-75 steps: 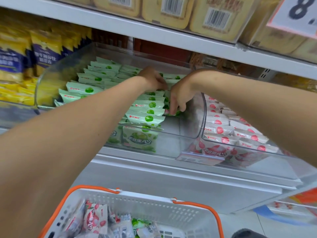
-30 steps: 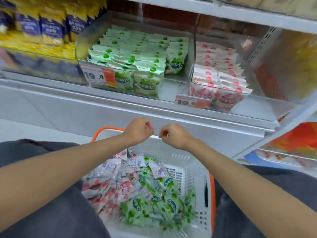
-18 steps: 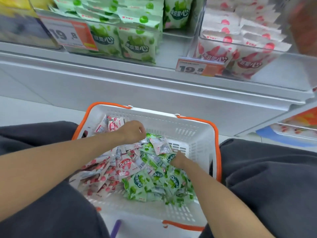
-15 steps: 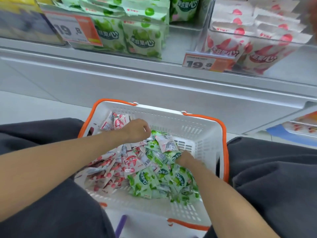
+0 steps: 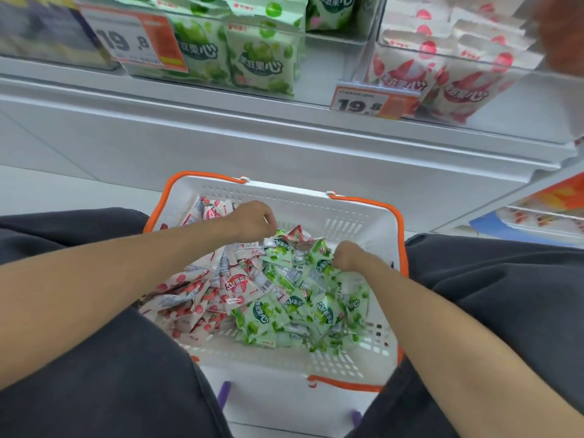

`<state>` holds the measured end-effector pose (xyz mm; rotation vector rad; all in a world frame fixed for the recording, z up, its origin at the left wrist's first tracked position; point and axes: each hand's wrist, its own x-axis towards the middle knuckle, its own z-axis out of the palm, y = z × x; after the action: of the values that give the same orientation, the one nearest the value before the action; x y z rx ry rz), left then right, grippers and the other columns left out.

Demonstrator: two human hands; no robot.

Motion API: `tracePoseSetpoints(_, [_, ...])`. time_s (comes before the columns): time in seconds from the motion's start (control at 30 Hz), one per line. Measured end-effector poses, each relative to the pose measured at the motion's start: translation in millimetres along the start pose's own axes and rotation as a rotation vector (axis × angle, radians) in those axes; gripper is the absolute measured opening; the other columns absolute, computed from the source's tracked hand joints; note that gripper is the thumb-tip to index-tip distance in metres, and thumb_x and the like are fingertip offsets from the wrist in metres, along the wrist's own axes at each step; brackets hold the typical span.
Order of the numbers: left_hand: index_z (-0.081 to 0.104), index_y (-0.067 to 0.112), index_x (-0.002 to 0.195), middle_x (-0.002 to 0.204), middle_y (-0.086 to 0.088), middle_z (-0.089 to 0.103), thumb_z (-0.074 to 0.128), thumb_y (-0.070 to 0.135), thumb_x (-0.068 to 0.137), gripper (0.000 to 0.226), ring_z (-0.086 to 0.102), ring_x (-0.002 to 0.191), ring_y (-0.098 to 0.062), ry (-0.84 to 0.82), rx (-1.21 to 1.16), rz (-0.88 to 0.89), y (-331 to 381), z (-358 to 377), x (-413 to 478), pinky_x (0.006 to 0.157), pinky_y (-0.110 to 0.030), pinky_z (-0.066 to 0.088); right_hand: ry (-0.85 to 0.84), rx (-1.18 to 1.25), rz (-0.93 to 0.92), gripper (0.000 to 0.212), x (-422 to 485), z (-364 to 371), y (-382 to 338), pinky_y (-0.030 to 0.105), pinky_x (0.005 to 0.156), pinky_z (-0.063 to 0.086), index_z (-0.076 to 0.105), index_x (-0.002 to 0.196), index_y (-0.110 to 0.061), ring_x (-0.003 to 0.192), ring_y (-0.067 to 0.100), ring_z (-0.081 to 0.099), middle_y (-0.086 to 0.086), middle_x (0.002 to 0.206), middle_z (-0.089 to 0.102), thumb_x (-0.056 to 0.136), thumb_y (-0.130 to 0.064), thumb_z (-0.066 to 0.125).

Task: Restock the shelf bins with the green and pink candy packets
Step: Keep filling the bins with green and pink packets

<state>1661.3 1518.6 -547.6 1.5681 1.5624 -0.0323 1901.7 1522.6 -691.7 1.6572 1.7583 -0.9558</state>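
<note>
**Mid-restock: both hands down in the basket**

Still plenty to move, judging by the load. The green packets (image 5: 268,314) lie heaped in the right half of the basket (image 5: 284,191), and the pink packets (image 5: 196,295) are piled in its left half, the two colours meeting and mixing a little along the middle and at the far end.

The right hand (image 5: 347,256) is dug into the far right of the green heap, fingers curled under and gripping green packets. How many it has cannot be told, as the fingertips are buried. The left hand (image 5: 252,221) sits at the far left of the pile, over the pink side, with its fingers curled too. Whether it holds a packet or nothing is hidden by the back of the hand.

The basket sits on the floor between the person's legs (image 5: 94,374), just near of the shelf (image 5: 221,121).

Up on that shelf, the green bin (image 5: 322,67) at far left already holds rows of green packets standing behind its clear front, with bare floor showing at its right side. The pink bin (image 5: 521,99) at far right holds pink rows as well, again with open space on its right. A price tag (image 5: 139,39) hangs on the green bin and another (image 5: 373,102) on the pink one.

So both bins are part filled, neither looks full, and the basket is far from empty. My read is that the step in hand is picking up a fresh handful, green first on the right, and that many more trips remain for both colours.
</note>
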Motion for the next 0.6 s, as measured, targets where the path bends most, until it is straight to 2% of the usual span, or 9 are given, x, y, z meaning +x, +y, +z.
tracePoseSetpoints(0.07, [0.068, 0.004, 0.098, 0.091, 0.001, 0.059, 0.058, 0.012, 0.094, 0.014, 0.054, 0.076, -0.011, 0.004, 0.01, 0.026, 6.6, -3.3, -1.4, 0.075, -0.026, 0.042, 0.023, -0.046, -0.078, 0.035, -28.1, -43.2, -10.5, 0.021, 0.047, 0.036, 0.042, 0.062, -0.01, 0.061, 0.017, 0.05, 0.002, 0.069, 0.044, 0.096, -0.013, 0.05])
tracePoseSetpoints(0.13, [0.064, 0.01, 0.092, 0.089, 0.0, 0.053, 0.057, 0.026, 0.097, 0.018, 0.051, 0.084, -0.017, 0.001, 0.029, 0.049, 12.9, -6.1, -3.8, 0.075, -0.027, 0.039, -0.023, -0.004, -0.14, 0.029, -59.0, -82.1, -23.4, 0.021, 0.049, 0.044, 0.049, 0.066, -0.01, 0.061, 0.016, 0.053, 0.003, 0.072, 0.048, 0.095, -0.013, 0.054])
tracePoseSetpoints(0.23, [0.043, 0.025, 0.076, 0.095, -0.002, 0.044, 0.04, 0.058, 0.097, 0.039, 0.045, 0.088, -0.019, -0.004, 0.005, 0.085, 21.1, -7.1, -7.9, 0.067, -0.027, 0.034, -0.105, 0.171, -0.253, 0.033, -113.9, -126.0, -44.8, 0.021, 0.053, 0.044, 0.046, 0.064, -0.013, 0.057, 0.013, 0.046, 0.0, 0.066, 0.043, 0.095, -0.013, 0.059])
tracePoseSetpoints(0.27, [0.048, 0.023, 0.077, 0.095, -0.003, 0.049, 0.035, 0.062, 0.096, 0.045, 0.049, 0.087, -0.02, 0.005, -0.039, 0.103, 24.3, -7.0, -11.0, 0.069, -0.029, 0.036, -0.124, 0.258, -0.285, 0.035, -132.0, -136.1, -50.1, 0.021, 0.055, 0.042, 0.043, 0.063, -0.014, 0.055, 0.012, 0.042, -0.002, 0.062, 0.042, 0.095, -0.012, 0.059])
tracePoseSetpoints(0.33, [0.064, 0.01, 0.085, 0.087, -0.007, 0.065, 0.037, 0.062, 0.096, 0.06, 0.061, 0.079, -0.016, 0.026, -0.215, 0.136, 30.9, -8.5, -14.6, 0.071, -0.028, 0.045, -0.117, 0.415, -0.325, 0.033, -162.0, -149.2, -55.4, 0.019, 0.057, 0.044, 0.047, 0.065, -0.014, 0.052, 0.006, 0.046, -0.008, 0.055, 0.048, 0.096, -0.01, 0.058])
tracePoseSetpoints(0.37, [0.065, 0.004, 0.084, 0.08, -0.008, 0.067, 0.041, 0.059, 0.096, 0.061, 0.064, 0.071, -0.013, 0.049, -0.328, 0.155, 34.8, -9.8, -16.6, 0.066, -0.026, 0.05, -0.088, 0.488, -0.342, 0.029, -171.8, -152.9, -56.5, 0.018, 0.059, 0.047, 0.052, 0.068, -0.013, 0.054, 0.004, 0.052, -0.01, 0.056, 0.053, 0.096, -0.009, 0.058])
tracePoseSetpoints(0.43, [0.06, 0.006, 0.074, 0.068, -0.007, 0.064, 0.048, 0.053, 0.096, 0.053, 0.064, 0.064, -0.015, 0.177, -0.511, 0.188, 41.0, -14.4, -19.6, 0.06, -0.028, 0.056, 0.039, 0.694, -0.373, 0.016, -181.9, -157.3, -59.4, 0.023, 0.071, 0.055, 0.062, 0.079, -0.006, 0.071, 0.011, 0.064, 0.0, 0.071, 0.066, 0.093, -0.013, 0.063])
tracePoseSetpoints(0.5, [0.056, 0.011, 0.067, 0.067, -0.006, 0.062, 0.049, 0.049, 0.097, 0.049, 0.064, 0.067, -0.022, 0.387, -0.638, 0.175, 45.4, -21.0, -19.0, 0.066, -0.036, 0.058, 0.151, 0.996, -0.369, 0.026, -184.6, -160.3, -65.2, 0.033, 0.088, 0.056, 0.068, 0.1, 0.0, 0.093, 0.025, 0.069, 0.012, 0.094, 0.073, 0.088, -0.023, 0.07])
tracePoseSetpoints(0.6, [0.059, 0.009, 0.074, 0.073, -0.008, 0.064, 0.05, 0.046, 0.098, 0.046, 0.066, 0.071, -0.025, 0.534, -0.764, 0.173, 56.0, -27.2, -20.6, 0.067, -0.039, 0.06, 0.176, 1.15, -0.366, 0.034, -186.7, -157.1, -83.6, 0.037, 0.088, 0.057, 0.068, 0.113, -0.008, 0.096, 0.023, 0.071, 0.009, 0.104, 0.074, 0.084, -0.026, 0.074])
